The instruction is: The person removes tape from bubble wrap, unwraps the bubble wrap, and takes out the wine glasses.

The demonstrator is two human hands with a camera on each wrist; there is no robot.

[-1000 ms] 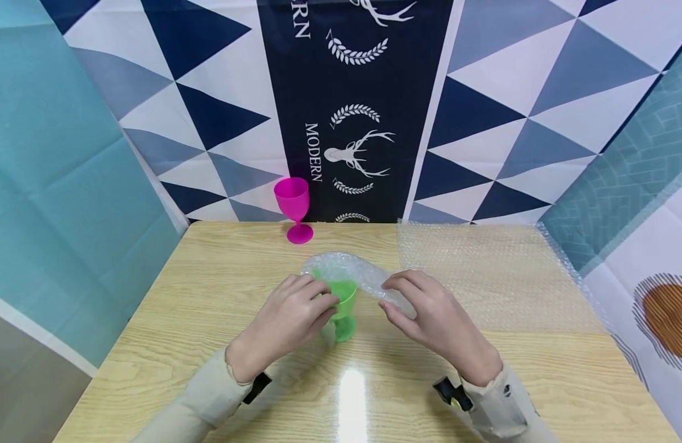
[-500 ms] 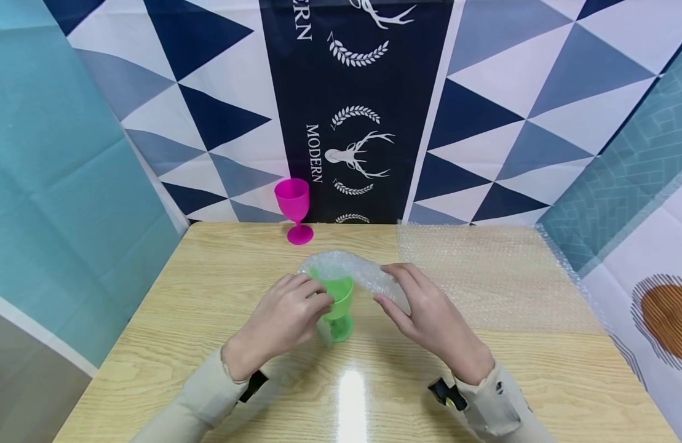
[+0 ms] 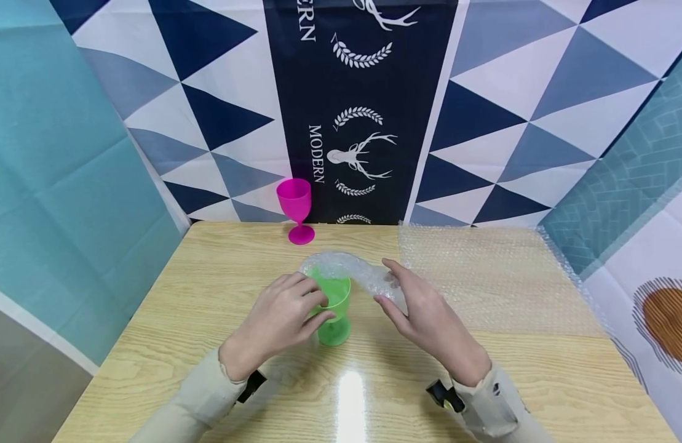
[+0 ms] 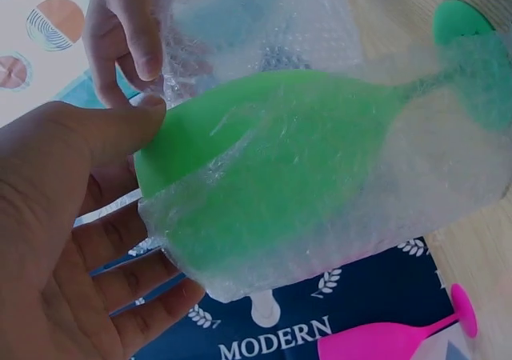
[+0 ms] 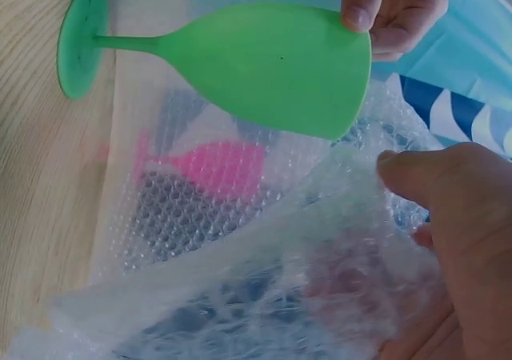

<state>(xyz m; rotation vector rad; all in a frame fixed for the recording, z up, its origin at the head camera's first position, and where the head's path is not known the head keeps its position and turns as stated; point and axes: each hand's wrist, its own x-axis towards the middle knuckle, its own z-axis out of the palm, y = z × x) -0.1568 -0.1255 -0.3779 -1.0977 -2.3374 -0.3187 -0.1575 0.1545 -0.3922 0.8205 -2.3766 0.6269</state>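
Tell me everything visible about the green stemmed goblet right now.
The green stemmed goblet looks plastic, with a deep rounded bowl, thin stem and flat round foot; one small dark speck marks the bowl. It is roughly upright, mouth up, over the wood-grain table; whether its foot touches is unclear. The left hand has its grip at the rim, and clear bubble wrap lies against one side.

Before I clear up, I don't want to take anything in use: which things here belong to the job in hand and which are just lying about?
Job in hand:
Green goblet, gripped by the left hand
Bubble wrap piece, held by the right hand

Apparently just lying about:
Pink goblet, standing at the table's back
Flat bubble wrap sheet, perhaps spare
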